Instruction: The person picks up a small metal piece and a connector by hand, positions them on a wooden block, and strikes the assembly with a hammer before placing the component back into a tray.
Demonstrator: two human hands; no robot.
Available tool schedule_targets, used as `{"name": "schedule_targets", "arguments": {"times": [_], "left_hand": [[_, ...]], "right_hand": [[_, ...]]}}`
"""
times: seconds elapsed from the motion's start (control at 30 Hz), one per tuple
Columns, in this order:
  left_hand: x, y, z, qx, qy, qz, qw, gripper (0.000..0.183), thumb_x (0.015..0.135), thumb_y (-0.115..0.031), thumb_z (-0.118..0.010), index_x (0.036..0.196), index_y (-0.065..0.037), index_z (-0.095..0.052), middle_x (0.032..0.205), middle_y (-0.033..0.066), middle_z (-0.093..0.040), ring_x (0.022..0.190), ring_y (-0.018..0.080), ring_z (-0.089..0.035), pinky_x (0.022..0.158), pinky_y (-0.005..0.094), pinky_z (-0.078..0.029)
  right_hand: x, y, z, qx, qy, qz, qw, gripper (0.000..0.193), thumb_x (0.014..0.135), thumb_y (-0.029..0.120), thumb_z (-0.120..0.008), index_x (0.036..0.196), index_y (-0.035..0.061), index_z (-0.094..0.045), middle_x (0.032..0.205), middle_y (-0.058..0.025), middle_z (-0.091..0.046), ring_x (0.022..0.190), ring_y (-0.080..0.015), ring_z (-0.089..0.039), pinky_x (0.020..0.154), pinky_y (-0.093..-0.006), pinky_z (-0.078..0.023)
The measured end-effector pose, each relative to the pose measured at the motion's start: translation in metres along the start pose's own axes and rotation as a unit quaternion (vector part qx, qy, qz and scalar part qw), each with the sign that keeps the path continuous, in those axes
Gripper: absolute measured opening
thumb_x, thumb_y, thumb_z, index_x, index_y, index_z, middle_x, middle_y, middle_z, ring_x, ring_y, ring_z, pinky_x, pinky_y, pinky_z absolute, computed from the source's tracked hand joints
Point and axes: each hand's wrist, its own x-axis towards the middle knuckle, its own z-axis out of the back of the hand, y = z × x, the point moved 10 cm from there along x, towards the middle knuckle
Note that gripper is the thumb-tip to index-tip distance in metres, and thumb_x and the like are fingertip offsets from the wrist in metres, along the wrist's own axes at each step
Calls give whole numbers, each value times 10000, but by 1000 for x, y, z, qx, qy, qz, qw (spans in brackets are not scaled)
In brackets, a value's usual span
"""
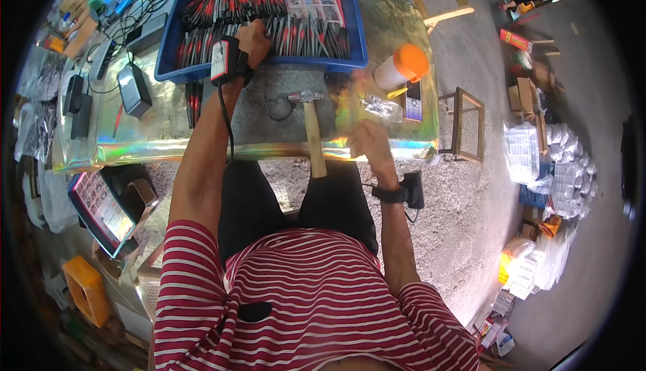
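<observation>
My left hand (pixel 254 42) reaches into a blue plastic bin (pixel 262 65), with its curled fingertips down among slim black-and-red packets (pixel 229 6) standing in rows. What those fingers grip is hidden. My right hand (pixel 370 143) hovers over the table's near edge with its fingers curled; nothing shows in it. Between my arms lies a hammer (pixel 314 135), its wooden handle jutting past the edge toward me. A small dark round piece (pixel 278 108) rests beside the hammer's head. Each wrist wears a strapped device.
An orange-lidded jar (pixel 402 66), clear plastic wrap (pixel 381 108) and a phone-like box (pixel 413 102) sit at the right. Black adapters (pixel 134 90) and tangled cables crowd the left. Wooden stools (pixel 464 125) stand beyond the table; clear plastic cases (pixel 525 152) are piled on the floor.
</observation>
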Motion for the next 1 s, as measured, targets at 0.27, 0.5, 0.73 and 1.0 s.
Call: {"name": "schedule_targets", "arguments": {"times": [0.27,0.5,0.73,1.0], "left_hand": [[-3,-10,0,-14,20,-26,999,204,669,-182,-592,767,-16,-527,754,189,-572,747,368,-540,650,416,-422],[-35,-2,51,-339,-93,40,935,228,759,-156,-544,891,29,-533,719,103,-574,610,158,-551,536,272,-448],[-116,31,112,-455,-214,68,862,174,807,-113,-531,930,8,-512,752,54,-557,588,96,-507,542,216,-441],[-186,127,117,-370,-261,242,859,85,790,-45,-488,851,2,-523,701,50,-553,577,96,-500,509,228,-424]], "right_hand": [[49,-48,68,-160,-187,78,966,123,783,65,-472,787,-31,-548,572,-49,-519,467,-90,-510,382,-201,-403],[55,-36,55,-192,-206,106,954,82,770,81,-498,751,27,-558,544,-46,-521,479,-83,-521,394,-219,-404],[47,9,32,-387,-237,248,856,114,733,132,-502,749,33,-559,685,-196,-551,652,-355,-552,559,-401,-429],[67,-20,34,-518,-180,167,819,171,732,196,-503,759,27,-497,703,-169,-546,670,-336,-538,578,-414,-418]]}}
